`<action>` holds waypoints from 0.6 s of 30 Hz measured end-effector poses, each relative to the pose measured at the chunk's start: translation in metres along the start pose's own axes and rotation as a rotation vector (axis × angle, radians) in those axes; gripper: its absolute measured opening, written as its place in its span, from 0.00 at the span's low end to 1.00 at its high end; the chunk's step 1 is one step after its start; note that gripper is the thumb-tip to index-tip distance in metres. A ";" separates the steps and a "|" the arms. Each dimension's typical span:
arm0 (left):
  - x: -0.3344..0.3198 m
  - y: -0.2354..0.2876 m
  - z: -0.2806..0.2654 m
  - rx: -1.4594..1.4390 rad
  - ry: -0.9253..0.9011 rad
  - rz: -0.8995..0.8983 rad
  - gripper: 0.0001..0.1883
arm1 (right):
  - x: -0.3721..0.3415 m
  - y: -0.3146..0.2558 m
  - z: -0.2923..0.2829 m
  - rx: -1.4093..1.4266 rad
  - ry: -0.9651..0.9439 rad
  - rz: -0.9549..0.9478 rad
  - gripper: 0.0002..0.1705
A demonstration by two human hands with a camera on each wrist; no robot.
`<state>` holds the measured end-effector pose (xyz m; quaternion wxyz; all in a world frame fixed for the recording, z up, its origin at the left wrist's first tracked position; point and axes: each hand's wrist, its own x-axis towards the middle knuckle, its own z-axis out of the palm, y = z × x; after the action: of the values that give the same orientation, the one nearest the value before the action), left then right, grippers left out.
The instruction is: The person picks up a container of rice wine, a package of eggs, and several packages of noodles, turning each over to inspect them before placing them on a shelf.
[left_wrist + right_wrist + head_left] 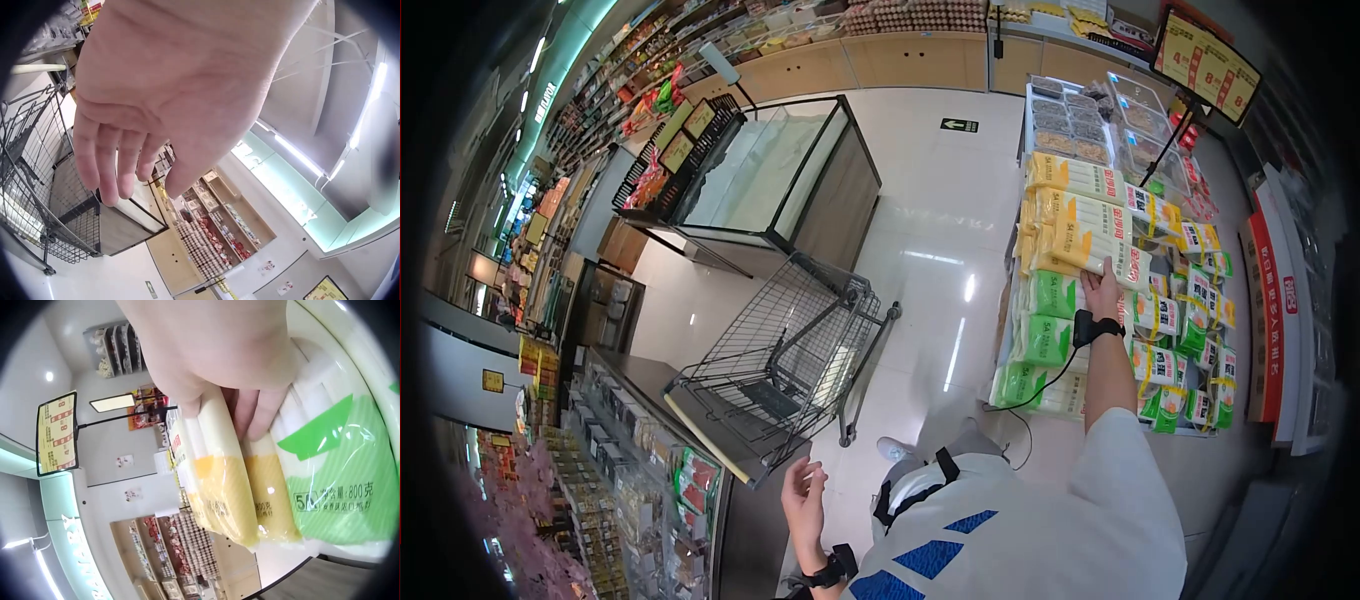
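We see the yellow package (1085, 238) at 11 o'clock from the right hand (1105, 292), on the pile. What the head view hides, the right wrist view shows: the thumb is on one face, the fingers (254, 419) enter behind the other, pinching it; the deeper fingers are partly hidden. There we count one more yellow package (272, 490) and one green package (344, 487), with another cut off at the edge. One cart (775, 350) stands near 9 o'clock from this hand, and the left hand (803, 500) is at its 6 o'clock, four fingers slightly apart, clear in the left wrist view.
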<state>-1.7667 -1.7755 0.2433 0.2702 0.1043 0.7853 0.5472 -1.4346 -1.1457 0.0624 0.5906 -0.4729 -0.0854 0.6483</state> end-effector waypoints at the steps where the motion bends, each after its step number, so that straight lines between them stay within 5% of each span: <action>1: -0.002 0.002 0.001 0.002 0.011 -0.028 0.21 | -0.006 -0.002 0.002 -0.037 0.022 -0.027 0.27; 12: 0.011 0.010 -0.003 0.222 0.036 0.077 0.22 | -0.017 -0.028 -0.001 -0.712 0.024 0.129 0.29; 18: 0.023 0.003 -0.024 0.387 -0.114 0.128 0.25 | -0.086 -0.001 0.016 -0.987 -0.141 -0.284 0.18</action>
<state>-1.7996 -1.7832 0.2454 0.2538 0.2345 0.8511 0.3953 -1.4575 -1.2113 0.1159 0.3724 -0.6340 -0.4840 0.4745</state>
